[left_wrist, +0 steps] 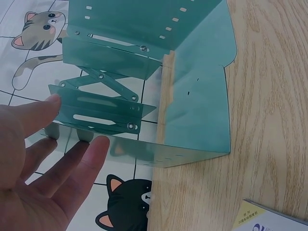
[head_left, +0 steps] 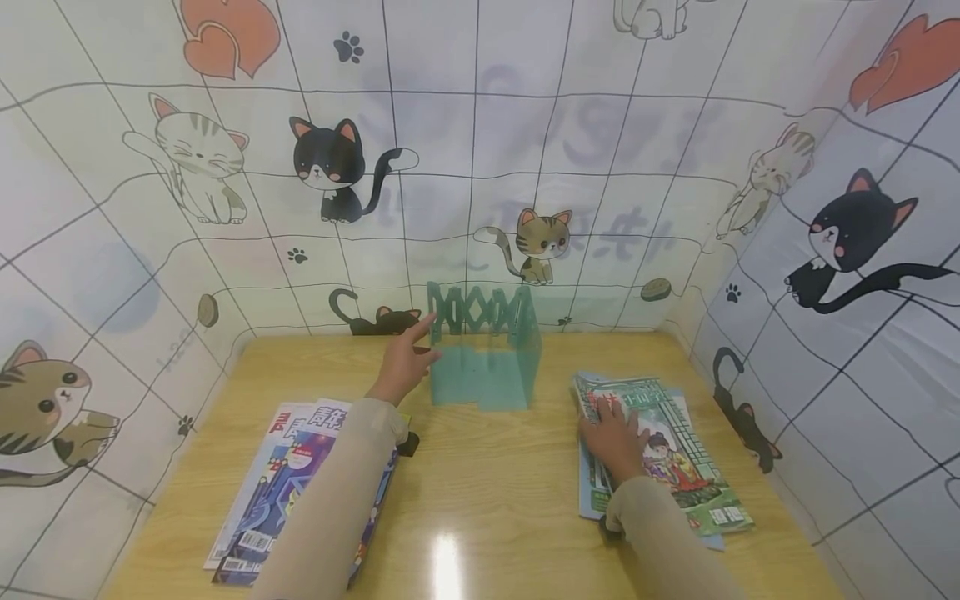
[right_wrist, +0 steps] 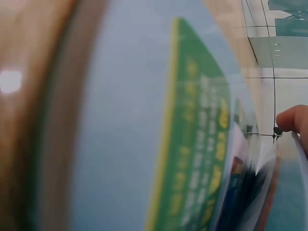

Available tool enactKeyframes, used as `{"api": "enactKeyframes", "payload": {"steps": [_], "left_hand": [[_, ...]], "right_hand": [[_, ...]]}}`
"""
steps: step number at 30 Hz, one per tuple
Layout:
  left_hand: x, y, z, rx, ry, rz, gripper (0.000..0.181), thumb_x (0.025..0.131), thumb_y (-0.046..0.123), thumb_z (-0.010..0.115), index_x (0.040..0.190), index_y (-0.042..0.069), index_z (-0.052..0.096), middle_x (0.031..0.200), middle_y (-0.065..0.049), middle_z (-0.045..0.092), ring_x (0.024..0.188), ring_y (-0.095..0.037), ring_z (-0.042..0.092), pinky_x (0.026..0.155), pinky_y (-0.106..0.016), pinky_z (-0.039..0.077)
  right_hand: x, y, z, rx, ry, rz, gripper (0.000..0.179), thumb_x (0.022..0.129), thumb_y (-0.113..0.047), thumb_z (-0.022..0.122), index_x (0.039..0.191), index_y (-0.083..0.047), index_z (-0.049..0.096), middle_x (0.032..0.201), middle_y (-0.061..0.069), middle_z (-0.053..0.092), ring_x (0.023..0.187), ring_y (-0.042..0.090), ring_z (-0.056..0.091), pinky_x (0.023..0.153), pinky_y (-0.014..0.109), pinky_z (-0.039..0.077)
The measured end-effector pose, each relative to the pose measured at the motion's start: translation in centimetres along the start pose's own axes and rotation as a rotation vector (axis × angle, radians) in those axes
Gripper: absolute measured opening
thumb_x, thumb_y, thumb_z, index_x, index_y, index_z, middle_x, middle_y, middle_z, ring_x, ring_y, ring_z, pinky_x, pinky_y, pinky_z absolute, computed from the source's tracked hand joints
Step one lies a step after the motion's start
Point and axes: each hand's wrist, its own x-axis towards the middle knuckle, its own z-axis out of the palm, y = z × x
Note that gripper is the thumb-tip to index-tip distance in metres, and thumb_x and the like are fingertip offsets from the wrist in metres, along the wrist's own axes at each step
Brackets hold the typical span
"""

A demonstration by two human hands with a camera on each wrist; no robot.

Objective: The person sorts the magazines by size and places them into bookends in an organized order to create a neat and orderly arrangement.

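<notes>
A green metal expandable book rack (head_left: pixel 480 379) with a scissor lattice stands at the back middle of the table. My left hand (head_left: pixel 402 367) is at its left side panel, fingers spread. In the left wrist view, the thumb (left_wrist: pixel 41 113) is on the lattice side of the panel edge and the other fingers (left_wrist: pixel 91 156) are on the outer side, with a gap between them. On the right, my right hand (head_left: pixel 617 440) rests on a stack of magazines (head_left: pixel 675 467), fingers spread over the top green cover. The right wrist view shows a fingertip (right_wrist: pixel 291 120) over the magazine edges.
Under and beside my left forearm lies a fanned stack of magazines (head_left: pixel 277 479) with blue and purple covers. A cat-patterned cloth (head_left: pixel 420 50) encloses the wooden table (head_left: pixel 480 483) at the back and both sides.
</notes>
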Motion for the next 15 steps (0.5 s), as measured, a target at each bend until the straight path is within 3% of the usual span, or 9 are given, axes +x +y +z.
{"api": "enactKeyframes", "payload": {"steps": [9, 15], "left_hand": [[-0.1, 0.0, 0.1, -0.005, 0.005, 0.014, 0.073, 0.089, 0.001, 0.068, 0.15, 0.029, 0.038, 0.147, -0.017, 0.043, 0.104, -0.031, 0.065, 0.067, -0.034, 0.058], [-0.1, 0.0, 0.1, -0.002, 0.008, 0.006, 0.073, 0.09, 0.003, 0.068, 0.15, 0.031, 0.038, 0.147, -0.014, 0.044, 0.104, -0.029, 0.065, 0.066, -0.033, 0.058]], "right_hand": [[-0.4, -0.7, 0.2, -0.015, 0.045, -0.026, 0.057, 0.101, -0.033, 0.034, 0.15, -0.005, 0.033, 0.15, 0.029, 0.03, 0.135, 0.058, 0.017, 0.101, 0.075, 0.013], [-0.8, -1.0, 0.8, -0.034, 0.14, -0.098, 0.049, 0.099, -0.022, 0.039, 0.144, -0.001, 0.041, 0.136, 0.031, 0.046, 0.127, 0.058, 0.033, 0.097, 0.075, 0.024]]}}
